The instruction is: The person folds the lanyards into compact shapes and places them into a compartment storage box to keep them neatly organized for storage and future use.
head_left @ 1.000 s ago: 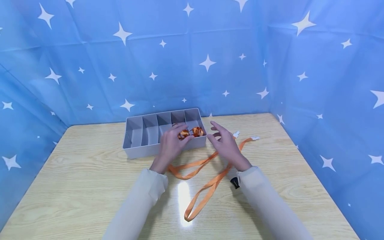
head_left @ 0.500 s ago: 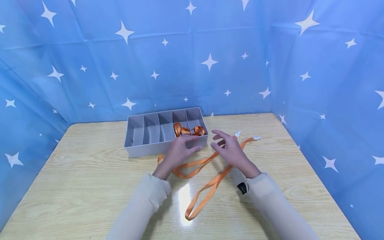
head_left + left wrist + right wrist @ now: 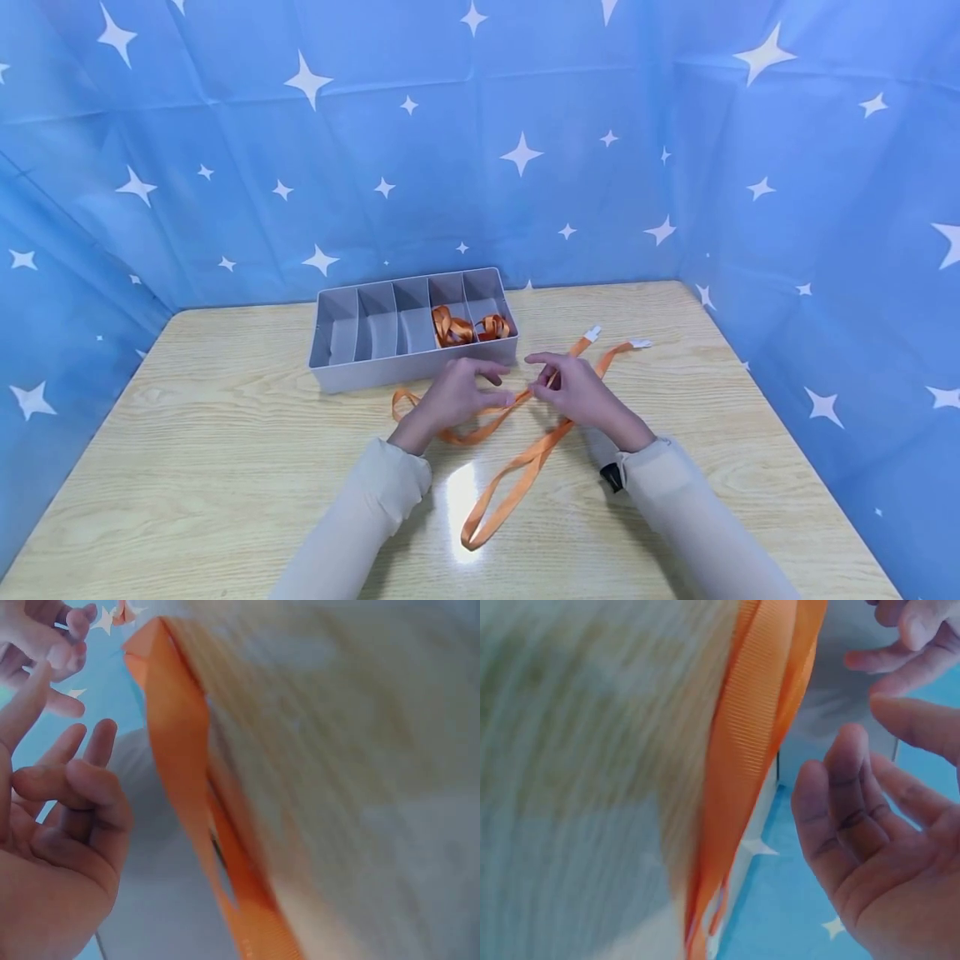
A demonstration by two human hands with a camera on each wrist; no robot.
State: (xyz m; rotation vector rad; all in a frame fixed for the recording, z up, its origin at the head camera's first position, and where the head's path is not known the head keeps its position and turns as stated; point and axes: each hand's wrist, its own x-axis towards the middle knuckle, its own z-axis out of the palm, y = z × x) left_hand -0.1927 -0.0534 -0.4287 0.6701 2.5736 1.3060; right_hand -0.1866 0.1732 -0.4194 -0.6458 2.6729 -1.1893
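Observation:
Two orange lanyards lie loosely on the table: one [image 3: 480,433] loops to the left in front of the box, and the other [image 3: 551,442] stretches toward the near edge. Their white clip ends [image 3: 592,333] point to the back right. My left hand [image 3: 461,392] hovers over the left lanyard, fingers loosely bent and holding nothing. Facing it, my right hand [image 3: 581,390] is over the straps, its thumb and fingers apart. Each wrist view shows an orange strap [image 3: 178,727] beside the hand, outside its fingers. Coiled orange lanyards [image 3: 452,327] sit in the box's two rightmost compartments.
The grey divided box [image 3: 390,369] stands at the back of the wooden table [image 3: 187,450], near the blue star-patterned curtain [image 3: 450,167]. A black piece [image 3: 611,477] shows under the right sleeve.
My left hand has drawn back from the box toward me, uncovering the coiled lanyard in the second compartment from the right. My right hand has lowered toward the straps, nearer the left.

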